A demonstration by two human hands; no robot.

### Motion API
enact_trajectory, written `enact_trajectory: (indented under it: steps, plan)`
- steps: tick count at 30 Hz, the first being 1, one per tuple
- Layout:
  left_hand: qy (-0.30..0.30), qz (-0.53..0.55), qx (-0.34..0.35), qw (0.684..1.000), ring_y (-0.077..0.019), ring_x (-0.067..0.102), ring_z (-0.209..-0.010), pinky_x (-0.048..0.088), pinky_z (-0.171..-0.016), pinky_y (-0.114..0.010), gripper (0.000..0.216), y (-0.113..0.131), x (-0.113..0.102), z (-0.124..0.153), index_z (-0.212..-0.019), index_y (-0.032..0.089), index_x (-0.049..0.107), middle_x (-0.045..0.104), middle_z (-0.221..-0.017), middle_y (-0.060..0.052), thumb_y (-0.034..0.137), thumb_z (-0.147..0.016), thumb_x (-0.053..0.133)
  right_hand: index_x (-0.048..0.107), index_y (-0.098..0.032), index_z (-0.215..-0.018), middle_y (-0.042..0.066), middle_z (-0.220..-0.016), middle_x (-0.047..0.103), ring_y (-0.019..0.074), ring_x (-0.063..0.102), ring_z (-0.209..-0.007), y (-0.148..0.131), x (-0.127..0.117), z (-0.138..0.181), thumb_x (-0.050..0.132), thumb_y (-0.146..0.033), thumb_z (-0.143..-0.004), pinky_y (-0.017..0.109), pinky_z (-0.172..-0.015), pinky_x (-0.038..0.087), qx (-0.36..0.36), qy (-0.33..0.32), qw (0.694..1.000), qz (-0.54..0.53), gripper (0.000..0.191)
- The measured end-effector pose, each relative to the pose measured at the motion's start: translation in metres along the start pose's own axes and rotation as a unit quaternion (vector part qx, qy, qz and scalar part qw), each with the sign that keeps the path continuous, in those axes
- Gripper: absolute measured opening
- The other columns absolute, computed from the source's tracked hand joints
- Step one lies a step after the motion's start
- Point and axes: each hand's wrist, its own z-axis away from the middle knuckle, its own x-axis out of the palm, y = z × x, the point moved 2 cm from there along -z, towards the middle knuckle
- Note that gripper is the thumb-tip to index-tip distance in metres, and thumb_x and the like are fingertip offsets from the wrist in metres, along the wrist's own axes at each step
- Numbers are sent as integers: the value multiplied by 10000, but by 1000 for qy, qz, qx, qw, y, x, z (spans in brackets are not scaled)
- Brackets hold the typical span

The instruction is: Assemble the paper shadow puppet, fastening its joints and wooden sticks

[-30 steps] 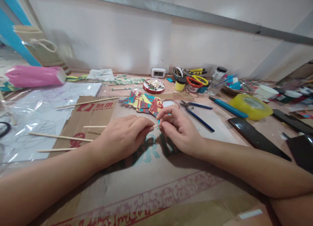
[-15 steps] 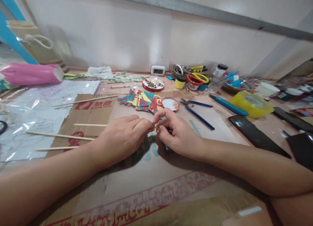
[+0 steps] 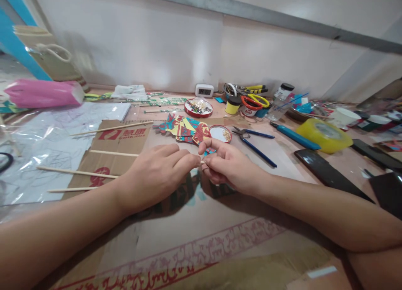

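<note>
My left hand is closed around a thin wooden stick, whose back end sticks out to the left behind the knuckles. The stick's pale tip shows between the two hands. At that tip my right hand is closed in a pinch, with a thin, dark, wire-like piece by its fingers, too small to make out well. Just beyond the hands lies a painted, jointed paper figure in red, yellow and blue. Beside it are a red-rimmed lid with small gold bits and blue-handled pliers.
More wooden sticks lie on the cardboard at left. Further back are a dish of beads, a small clock and paint jars. A yellow tape roll and a black phone are at right.
The held stick's back end has swung slightly up and left. My right fingers have shifted, the thumb now pressing further over at the tip. The view has moved slightly.
</note>
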Motion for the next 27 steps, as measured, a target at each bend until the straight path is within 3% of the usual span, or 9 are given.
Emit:
enact_trajectory:
  steps: [4, 11, 16, 21, 27]
  plan:
    - [33, 44, -75, 996, -166, 598, -690, 414, -627, -281, 126, -2, 7, 1, -944, 170, 588, 662, -791, -11, 216, -993, 481, 417, -222, -981, -104, -528, 497, 81, 410, -465, -7, 1, 6, 440, -143, -848, 186, -459, 292, -54, 20, 996, 70, 156]
    - [32, 47, -82, 995, -153, 590, -608, 366, -554, -278, 207, 0, 8, 0, -883, 174, 585, 659, -721, 0, 262, -1014, 451, 427, -232, -1031, -81, -634, 475, 96, 438, -529, -2, -1, 11, 473, -131, -871, 222, -487, 317, -170, 42, 956, 235, 195]
    - [29, 40, -83, 995, -149, 561, -553, 343, -519, -280, 313, 3, 7, -2, -827, 167, 567, 611, -640, 4, 286, -1039, 370, 413, -233, -1027, -73, -646, 515, 95, 460, -517, -1, 0, 12, 461, -108, -851, 221, -470, 302, -182, 36, 938, 294, 221]
    - [39, 48, -75, 995, -151, 566, -621, 400, -587, -269, 291, 3, 8, -3, -836, 158, 575, 628, -715, -23, 244, -1031, 376, 416, -235, -1019, -82, -647, 508, 90, 441, -510, -1, -2, 13, 470, -79, -828, 222, -498, 334, -200, 51, 916, 342, 252]
    - [32, 61, -53, 996, -162, 586, -637, 416, -582, -280, 213, 3, 8, -1, -871, 158, 612, 662, -720, -24, 164, -994, 437, 418, -231, -983, -94, -614, 484, 77, 394, -477, -2, -1, 13, 461, -69, -821, 210, -472, 298, -186, 57, 921, 337, 232]
